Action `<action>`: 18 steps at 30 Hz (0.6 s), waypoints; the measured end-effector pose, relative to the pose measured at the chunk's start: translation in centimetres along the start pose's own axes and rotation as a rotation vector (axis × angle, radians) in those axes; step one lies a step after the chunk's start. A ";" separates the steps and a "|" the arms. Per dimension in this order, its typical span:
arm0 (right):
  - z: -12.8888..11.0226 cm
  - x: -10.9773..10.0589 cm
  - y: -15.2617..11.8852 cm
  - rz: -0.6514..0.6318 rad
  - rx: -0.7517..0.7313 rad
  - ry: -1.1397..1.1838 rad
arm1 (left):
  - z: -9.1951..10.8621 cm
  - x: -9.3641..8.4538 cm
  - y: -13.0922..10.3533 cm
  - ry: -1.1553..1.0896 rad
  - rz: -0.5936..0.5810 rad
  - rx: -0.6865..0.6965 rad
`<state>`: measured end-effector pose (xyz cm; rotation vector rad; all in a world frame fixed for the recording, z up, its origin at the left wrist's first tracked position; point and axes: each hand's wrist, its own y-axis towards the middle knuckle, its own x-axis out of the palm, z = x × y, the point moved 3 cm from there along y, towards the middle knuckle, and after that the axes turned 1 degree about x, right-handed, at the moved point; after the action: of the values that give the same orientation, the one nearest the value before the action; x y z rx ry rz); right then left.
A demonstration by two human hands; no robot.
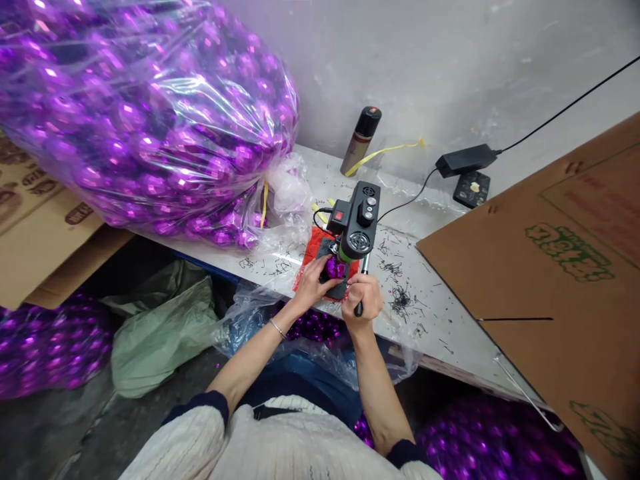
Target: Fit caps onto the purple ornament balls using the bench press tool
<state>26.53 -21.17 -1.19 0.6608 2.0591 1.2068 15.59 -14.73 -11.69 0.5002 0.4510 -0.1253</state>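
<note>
A pale, scuffed wall [450,73] rises behind a light bench [435,283], with a dark floor [30,427] below. At the far left lie brown cardboard sheets [30,227], and beside them a big clear bag [165,127] full of shiny purple balls, its neck tied with yellow ribbon, leans over the bench. Below, near the floor, are another purple-filled bag [50,343] and a crumpled green sack [165,340].

At the middle, the left hand [313,283] holds a purple bauble [335,267] between thumb and fingers, under the head of a small black machine [361,217] standing over a red sheet [309,257]. The right hand [364,297] is closed round the machine's lever [359,310]. The step in hand looks to be steadying the bauble in place while working the lever; the next move would call for a firm, even stroke with the left fingers kept clear of the head. More purple pieces [317,327] lie in an open plastic bag under the bench edge.

Behind the machine stands a dark spray can [361,140]. To its right, black scraps [400,300] litter the bench, a power adapter [466,160] sits near the wall, and a large cardboard box [540,267] fills the right side.
</note>
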 end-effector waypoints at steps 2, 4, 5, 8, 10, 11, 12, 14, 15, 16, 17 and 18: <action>0.2 0.1 -0.2 0.019 0.000 0.028 | 0.0 0.0 0.0 -0.005 0.002 0.012; 0.3 0.2 -0.4 0.035 0.006 0.046 | 0.0 0.0 -0.1 -0.001 0.004 0.017; 0.4 0.3 -0.5 0.039 0.009 0.049 | -0.1 0.0 -0.1 0.005 0.005 0.018; 0.5 0.3 -0.8 0.036 0.010 0.047 | -0.2 0.1 -0.1 0.019 0.012 0.027; 0.6 0.4 -0.9 0.035 0.006 0.047 | -0.2 0.1 -0.1 0.026 0.019 0.038; 0.6 0.4 -0.9 0.032 0.005 0.049 | -0.2 0.1 -0.1 0.027 0.021 0.045; 0.7 0.4 -1.0 0.033 0.006 0.051 | -0.2 0.1 -0.1 0.028 0.021 0.050; 0.8 0.4 -1.1 0.037 0.008 0.051 | -0.2 0.1 -0.1 0.028 0.019 0.055; 0.8 0.5 -1.2 0.039 0.009 0.050 | -0.2 0.1 -0.1 0.029 0.015 0.053; 0.9 0.5 -1.3 0.043 0.010 0.050 | -0.2 0.1 -0.1 0.031 0.012 0.048; 0.9 0.6 -1.4 0.046 0.011 0.051 | -0.3 0.1 -0.1 0.031 0.011 0.044; 1.0 0.6 -1.5 0.048 0.013 0.053 | -0.3 0.1 -0.1 0.029 0.011 0.044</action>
<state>26.71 -20.86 -3.05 0.6946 2.1072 1.2519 15.56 -14.63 -11.99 0.5478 0.4742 -0.1173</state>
